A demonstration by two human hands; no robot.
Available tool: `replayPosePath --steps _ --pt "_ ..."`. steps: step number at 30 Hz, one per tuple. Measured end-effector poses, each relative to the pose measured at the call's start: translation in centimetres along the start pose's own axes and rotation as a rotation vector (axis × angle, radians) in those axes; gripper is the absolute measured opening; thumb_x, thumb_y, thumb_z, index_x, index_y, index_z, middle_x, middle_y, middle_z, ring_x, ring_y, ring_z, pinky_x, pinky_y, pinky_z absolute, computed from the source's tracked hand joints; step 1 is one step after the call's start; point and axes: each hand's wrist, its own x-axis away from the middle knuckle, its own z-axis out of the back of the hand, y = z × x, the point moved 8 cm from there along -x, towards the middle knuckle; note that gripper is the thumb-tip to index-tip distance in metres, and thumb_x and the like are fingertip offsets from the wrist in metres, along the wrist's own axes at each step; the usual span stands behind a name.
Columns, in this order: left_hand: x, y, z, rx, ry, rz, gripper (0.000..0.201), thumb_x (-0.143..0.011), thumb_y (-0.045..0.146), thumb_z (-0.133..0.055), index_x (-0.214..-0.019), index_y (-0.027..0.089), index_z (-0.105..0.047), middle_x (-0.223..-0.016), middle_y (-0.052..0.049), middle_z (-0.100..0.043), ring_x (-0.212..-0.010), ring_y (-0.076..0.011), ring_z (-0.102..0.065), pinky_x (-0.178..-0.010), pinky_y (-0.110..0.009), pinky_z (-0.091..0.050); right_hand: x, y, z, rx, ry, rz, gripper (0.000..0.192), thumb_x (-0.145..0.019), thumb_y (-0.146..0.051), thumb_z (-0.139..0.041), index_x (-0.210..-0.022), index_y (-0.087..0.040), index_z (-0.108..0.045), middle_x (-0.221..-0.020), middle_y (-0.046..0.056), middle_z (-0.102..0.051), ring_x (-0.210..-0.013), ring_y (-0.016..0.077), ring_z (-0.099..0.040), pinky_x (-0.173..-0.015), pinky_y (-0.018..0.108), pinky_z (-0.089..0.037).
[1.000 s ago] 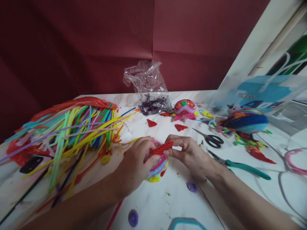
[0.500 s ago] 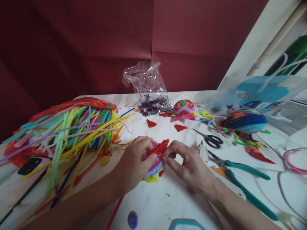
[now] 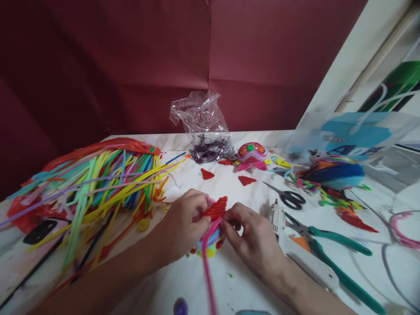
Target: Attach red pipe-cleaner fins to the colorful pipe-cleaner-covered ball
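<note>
Both hands meet at centre of the white tabletop (image 3: 236, 284), over a small multicoloured pipe-cleaner ball (image 3: 212, 239) resting on it. Left hand (image 3: 182, 225) closed around the ball's left side, fingertips pinching the red ridged piece (image 3: 215, 208) that sits on top of the ball. Right hand (image 3: 254, 238) closed in a pinch at the right end of the same red piece, fingers curled. A pink pipe cleaner (image 3: 207, 271) runs from the ball down toward the camera, blurred. Left of the hands: large loose heap of coloured pipe cleaners (image 3: 98, 183), with a black phone (image 3: 40, 231) partly under it. Right of the hands: white glue gun (image 3: 277, 218), teal-handled pliers (image 3: 331, 249), black scissors (image 3: 288, 197). Further back: two red triangular pieces (image 3: 207, 174), a pink finished figure (image 3: 252, 154), a clear plastic bag (image 3: 203, 127) against the red backdrop.
</note>
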Motion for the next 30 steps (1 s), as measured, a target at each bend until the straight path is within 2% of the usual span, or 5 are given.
replayPosePath --steps 4,14,17,24,30 --pt "0.1 -0.2 -0.4 0.045 -0.07 0.04 0.013 -0.072 0.012 -0.052 -0.065 0.02 -0.043 -0.095 -0.004 -0.055 -0.09 -0.0188 -0.058 -0.074 -0.029 -0.048 0.0 0.4 0.0 -0.023 -0.008 -0.067 0.015 -0.08 -0.023 -0.044 -0.067 -0.019 -0.049 -0.062 0.002 -0.055 -0.056 0.0159 -0.052 -0.05 0.025 -0.037" --pt "0.3 0.1 -0.6 0.055 -0.076 0.001 0.022 -0.077 0.024 -0.057 -0.064 0.02 -0.04 -0.095 -0.004 -0.055 -0.085 -0.0178 -0.057 -0.072 -0.029 -0.048 0.1 1.9 -0.5 -0.145 -0.115 -0.316 0.012 -0.073 -0.029 -0.047 -0.066 -0.021 -0.051 -0.058 0.002 -0.056 -0.054 0.0177 -0.05 -0.051 0.029 -0.037" --pt "0.1 0.1 -0.5 -0.012 -0.063 -0.006 0.02 -0.075 0.018 -0.053 -0.062 0.02 -0.039 -0.09 -0.003 -0.055 -0.079 -0.0166 -0.055 -0.069 -0.029 -0.046 0.1 2.9 -0.8 -0.242 -0.146 -0.37 0.007 -0.071 -0.028 -0.05 -0.07 -0.021 -0.05 -0.059 -0.001 -0.055 -0.053 0.0156 -0.048 -0.049 0.026 -0.035" --pt "0.2 0.2 -0.7 -0.048 -0.07 0.003 0.018 -0.073 0.008 -0.051 -0.063 0.02 -0.04 -0.092 -0.002 -0.056 -0.085 -0.0167 -0.056 -0.073 -0.028 -0.044 -0.6 3.3 -1.6 -0.516 -0.27 -0.371 0.01 -0.069 -0.026 -0.056 -0.07 -0.018 -0.049 -0.062 -0.003 -0.051 -0.056 0.0111 -0.044 -0.051 0.022 -0.035" --pt "0.0 0.1 -0.6 -0.066 -0.037 0.005 0.018 -0.072 0.007 -0.051 -0.063 0.019 -0.042 -0.088 -0.002 -0.057 -0.078 -0.015 -0.055 -0.067 -0.026 -0.044 -1.1 4.0 0.4 -0.598 -0.269 -0.396 0.024 -0.067 -0.034 -0.064 -0.081 -0.017 -0.055 -0.066 0.0 -0.056 -0.059 0.0127 -0.05 -0.054 0.024 -0.041"
